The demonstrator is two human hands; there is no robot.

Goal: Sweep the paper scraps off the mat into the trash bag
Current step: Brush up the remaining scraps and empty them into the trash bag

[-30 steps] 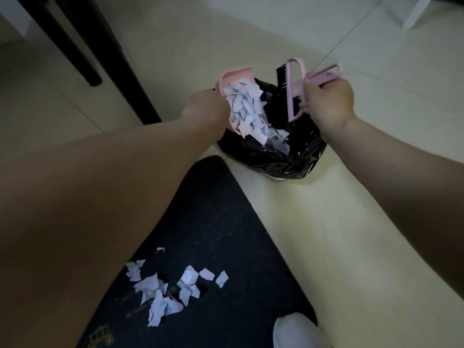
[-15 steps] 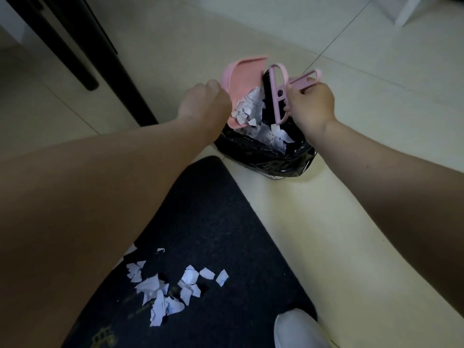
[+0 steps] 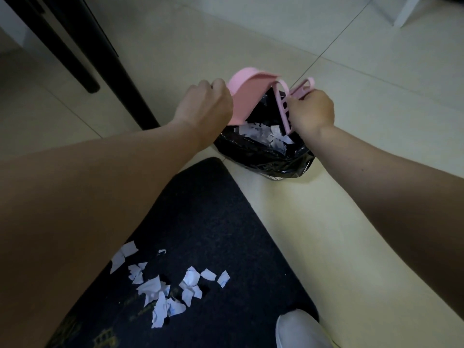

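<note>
My left hand (image 3: 204, 106) grips a pink dustpan (image 3: 247, 96), tipped over the open black trash bag (image 3: 261, 156) so that its underside faces me. My right hand (image 3: 312, 110) holds a pink hand brush (image 3: 285, 109) right beside the pan, over the bag's mouth. White paper scraps (image 3: 263, 135) lie inside the bag. A dark mat (image 3: 213, 222) stretches from the bag toward me, and several more paper scraps (image 3: 163, 290) sit in a loose cluster on its near part.
Black table legs (image 3: 100, 59) slant across the tiled floor (image 3: 376, 121) at the upper left. A white furniture leg (image 3: 404, 11) stands at the top right. A white shoe toe (image 3: 298, 330) rests at the mat's near right edge.
The dustpan has tipped further over, and the scraps it carried have slid into the bag. The brush moved left, close against the pan.
</note>
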